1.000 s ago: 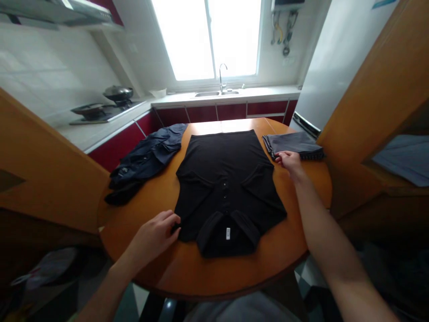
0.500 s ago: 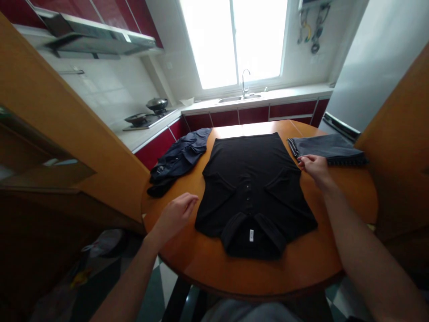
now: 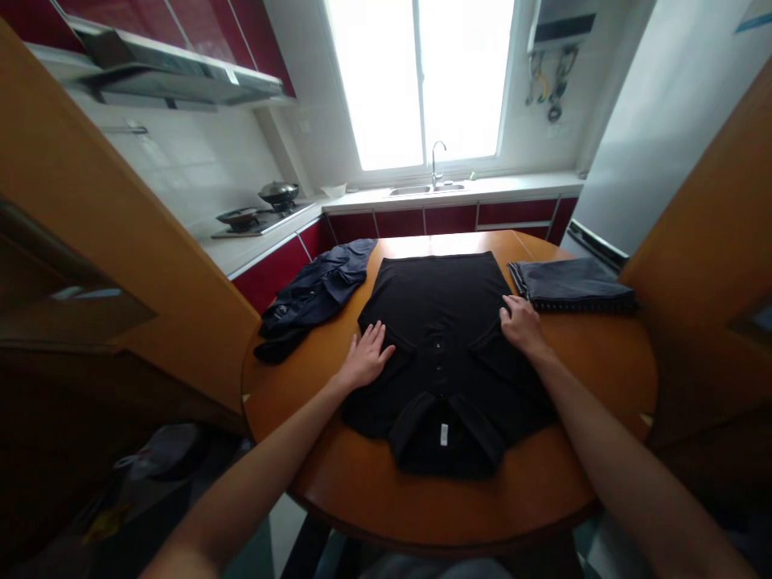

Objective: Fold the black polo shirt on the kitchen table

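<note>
A black polo shirt (image 3: 446, 301) lies spread on the round wooden table (image 3: 338, 503), its collar toward me and its sleeves folded in over the body. Several small buttons run down the placket, and a white label shows inside the collar. My left hand (image 3: 365, 359) rests flat on the shirt's left side with its fingers spread. At the opposite edge, my right hand (image 3: 521, 323) touches the fabric, fingers slightly bent and apart, with nothing visible in them.
A crumpled dark navy garment (image 3: 319, 293) lies at the table's left. Folded grey and dark clothes (image 3: 570, 283) are stacked at the right. Behind stand a counter with a sink (image 3: 410, 191) and a stove with pans (image 3: 278, 193). A fridge (image 3: 657, 153) is at right.
Both hands have moved inward onto the shirt's sides. My left hand has opened from closed fingers to a flat palm; my right hand has left the folded stack's edge. The view has shifted slightly.
</note>
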Motion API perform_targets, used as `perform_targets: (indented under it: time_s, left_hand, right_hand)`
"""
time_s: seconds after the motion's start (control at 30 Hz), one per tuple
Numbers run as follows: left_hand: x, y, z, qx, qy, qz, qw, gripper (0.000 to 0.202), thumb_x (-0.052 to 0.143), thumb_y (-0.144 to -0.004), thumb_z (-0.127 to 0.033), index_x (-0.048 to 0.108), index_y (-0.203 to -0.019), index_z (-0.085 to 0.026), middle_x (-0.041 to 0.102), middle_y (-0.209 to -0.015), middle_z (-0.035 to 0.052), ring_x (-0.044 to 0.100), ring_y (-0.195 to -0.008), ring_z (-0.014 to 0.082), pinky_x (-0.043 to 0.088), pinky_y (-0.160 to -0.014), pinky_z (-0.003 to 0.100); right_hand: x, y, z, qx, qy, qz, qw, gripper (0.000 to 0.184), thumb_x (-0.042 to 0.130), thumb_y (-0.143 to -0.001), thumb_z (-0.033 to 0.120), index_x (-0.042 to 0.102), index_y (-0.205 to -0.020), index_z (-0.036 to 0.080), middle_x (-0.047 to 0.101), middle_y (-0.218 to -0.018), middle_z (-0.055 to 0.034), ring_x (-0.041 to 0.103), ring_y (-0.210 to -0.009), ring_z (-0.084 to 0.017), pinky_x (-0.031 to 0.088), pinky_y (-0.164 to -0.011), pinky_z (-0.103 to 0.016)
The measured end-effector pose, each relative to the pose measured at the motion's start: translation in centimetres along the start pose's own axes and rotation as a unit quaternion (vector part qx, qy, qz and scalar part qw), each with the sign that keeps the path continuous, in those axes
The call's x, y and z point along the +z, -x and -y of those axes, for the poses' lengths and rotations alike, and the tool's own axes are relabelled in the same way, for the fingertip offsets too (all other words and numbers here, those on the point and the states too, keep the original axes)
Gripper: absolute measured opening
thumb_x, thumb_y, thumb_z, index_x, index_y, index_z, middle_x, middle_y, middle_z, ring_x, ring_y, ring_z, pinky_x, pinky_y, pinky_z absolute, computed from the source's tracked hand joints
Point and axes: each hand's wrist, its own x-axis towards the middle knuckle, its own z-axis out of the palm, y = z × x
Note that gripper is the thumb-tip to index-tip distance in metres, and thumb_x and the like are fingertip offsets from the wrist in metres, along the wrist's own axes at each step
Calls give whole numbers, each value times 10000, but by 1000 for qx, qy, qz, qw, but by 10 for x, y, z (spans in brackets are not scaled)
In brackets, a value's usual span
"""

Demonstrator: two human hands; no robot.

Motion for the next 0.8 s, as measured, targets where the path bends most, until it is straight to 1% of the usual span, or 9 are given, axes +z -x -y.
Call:
perform_targets:
  time_s: [0.17,0.3,0.37,0.4,0.47,0.5,0.57,0.63,0.8]
  left_hand:
    - [0,-5,14,-49,5,-8,999,675,260,-1026,-541,293,-1572,-146,183,-1663,141,138,-1547,284,108,-1224,569]
    - [4,-18,27,-60,27,-42,997,585,308,-1029,-469,383,-1521,-162,297,-1631,147,202,-1532,296,159,-1211,580]
    - [4,-26,36,-66,47,-78,994,508,368,-1020,-422,475,-1450,-175,409,-1572,145,295,-1494,299,221,-1201,552]
    - [3,-30,40,-71,56,-99,991,456,386,-1016,-387,528,-1395,-177,477,-1514,142,370,-1450,289,267,-1190,515]
    - [1,-38,51,-85,70,-137,984,366,402,-1007,-319,623,-1256,-169,581,-1352,142,509,-1317,260,359,-1144,426]
    - [-1,-41,56,-93,72,-150,982,335,411,-1001,-299,657,-1185,-164,602,-1272,142,548,-1253,253,391,-1116,396]
    - [-4,-46,66,-109,69,-164,978,285,455,-982,-291,694,-1073,-165,597,-1175,141,565,-1191,266,419,-1082,386]
    - [-5,-49,73,-124,66,-171,975,239,513,-958,-305,709,-1004,-177,579,-1144,136,551,-1181,294,428,-1065,412]
    - [-2,-53,80,-146,68,-180,970,188,561,-935,-298,705,-934,-177,565,-1139,140,546,-1149,329,451,-1025,454]
  right_hand:
    - [11,2,0,-1,46,71,996,573,384,-983,358,470,-1474,76,438,-1548,-190,339,-1464,-297,264,-1188,-464]
    - [14,5,-5,9,74,114,991,588,359,-1005,398,442,-1494,83,357,-1597,-192,271,-1501,-305,224,-1201,-510]
    - [15,7,-5,10,87,129,988,596,349,-1012,413,435,-1499,82,330,-1610,-193,242,-1513,-306,199,-1205,-531]
    - [15,8,-5,11,92,135,986,598,344,-1015,419,433,-1501,82,322,-1613,-192,232,-1517,-307,185,-1207,-540]
    - [16,9,-5,18,100,143,985,595,331,-1022,428,433,-1505,96,320,-1616,-184,225,-1520,-303,163,-1209,-551]
    - [17,10,-5,23,101,145,984,592,326,-1024,432,434,-1506,108,324,-1615,-178,226,-1520,-300,159,-1209,-550]
    - [17,10,-6,30,102,146,983,588,324,-1024,444,436,-1509,130,334,-1613,-169,232,-1519,-293,164,-1208,-544]
    - [17,9,-7,34,104,149,983,592,323,-1024,453,436,-1510,136,337,-1613,-168,238,-1517,-290,174,-1206,-544]
    - [15,7,-7,40,107,157,981,603,317,-1024,461,428,-1517,132,323,-1620,-164,241,-1516,-289,191,-1208,-553]
